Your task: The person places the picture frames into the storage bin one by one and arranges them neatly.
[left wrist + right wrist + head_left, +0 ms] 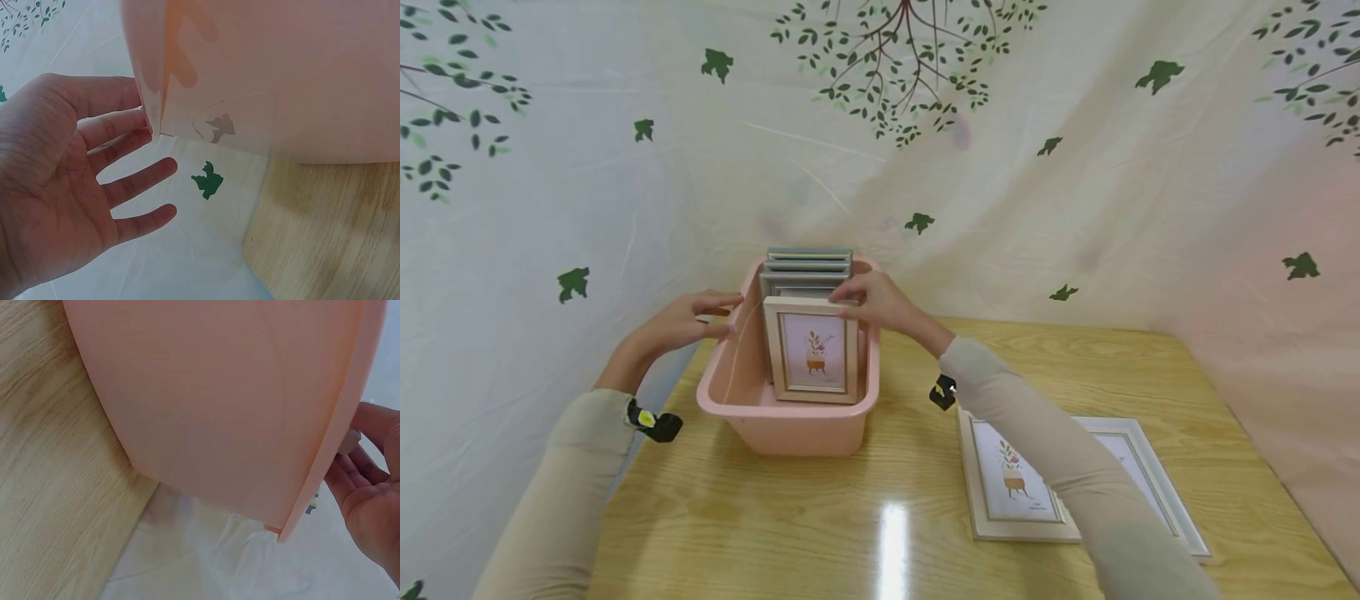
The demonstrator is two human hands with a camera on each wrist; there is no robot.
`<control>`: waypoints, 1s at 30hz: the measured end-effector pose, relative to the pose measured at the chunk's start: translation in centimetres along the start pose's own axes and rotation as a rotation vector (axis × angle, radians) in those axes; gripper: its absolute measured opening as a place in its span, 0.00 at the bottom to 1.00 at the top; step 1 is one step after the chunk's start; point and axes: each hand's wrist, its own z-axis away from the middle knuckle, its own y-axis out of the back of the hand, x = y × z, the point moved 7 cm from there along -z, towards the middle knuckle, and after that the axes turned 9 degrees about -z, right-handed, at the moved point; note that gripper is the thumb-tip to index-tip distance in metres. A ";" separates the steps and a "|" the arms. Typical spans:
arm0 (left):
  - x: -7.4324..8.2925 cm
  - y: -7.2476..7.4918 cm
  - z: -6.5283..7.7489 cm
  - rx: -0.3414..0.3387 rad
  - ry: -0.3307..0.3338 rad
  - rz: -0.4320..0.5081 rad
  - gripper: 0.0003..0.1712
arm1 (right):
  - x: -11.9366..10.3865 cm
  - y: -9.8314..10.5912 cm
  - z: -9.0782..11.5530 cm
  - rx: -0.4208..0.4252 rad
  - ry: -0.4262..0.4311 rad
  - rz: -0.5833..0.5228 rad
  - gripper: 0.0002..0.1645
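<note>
My right hand (880, 302) pinches the upper right corner of a cream picture frame (853, 367) with a potted-plant print, standing upright inside a pink plastic basin (797, 429). In the right wrist view, that frame's corner (350, 442) shows between thumb and fingers just past the basin's rim. My left hand (681, 321) is at the basin's left rim, fingers mostly straight; in the left wrist view its upper fingertips overlap the rim and the lower fingers spread free. Behind the cream frame, several grey and silver frames (808, 267) stand in a row in the basin.
On the wooden table (910, 475), another cream frame (1011, 530) and a white frame (1172, 500) lie flat at the right, partly hidden under my right forearm. A leaf-patterned cloth (1000, 208) hangs behind and along the sides of the table.
</note>
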 end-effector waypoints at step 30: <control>0.1 -0.1 0.3 0.006 0.007 0.009 0.39 | -0.5 -1.0 -1.6 0.071 0.076 0.032 0.14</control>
